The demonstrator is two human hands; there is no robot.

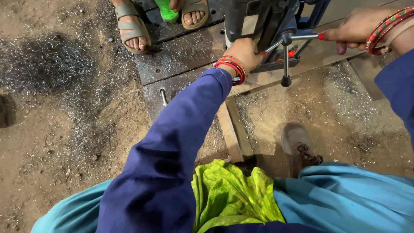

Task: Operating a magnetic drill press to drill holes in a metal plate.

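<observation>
Drill press: a grey and blue drilling machine (258, 26) stands on a steel plate (181, 56) at the top centre of the view, beyond the person's knees.
Left hand: the left hand (245, 51) is closed against the lower side of the machine body, near the hub of the feed handle; whether the fingers wrap something there, I cannot tell.
Right hand: the right hand (351, 28) is closed round the red-tipped end of one feed lever (304, 37).
Handling: machine looks heavy and rigid, likely to stay put on the plate; the levers are thin, hard, smooth metal rods, best taken at the knobbed ends, as with the black knob (286, 81) hanging free.
Plate: stiff, flat, drilled with holes; edges probably sharp.
Ground: metal swarf (56, 60) lies scattered over the dirt, sharp underfoot by the look of it.
Hidden: drill bit and contact point are masked by the left hand and the housing; the machine top is cut off by the frame.
Others: sandalled feet (133, 28) of someone standing on the plate's far side.
</observation>
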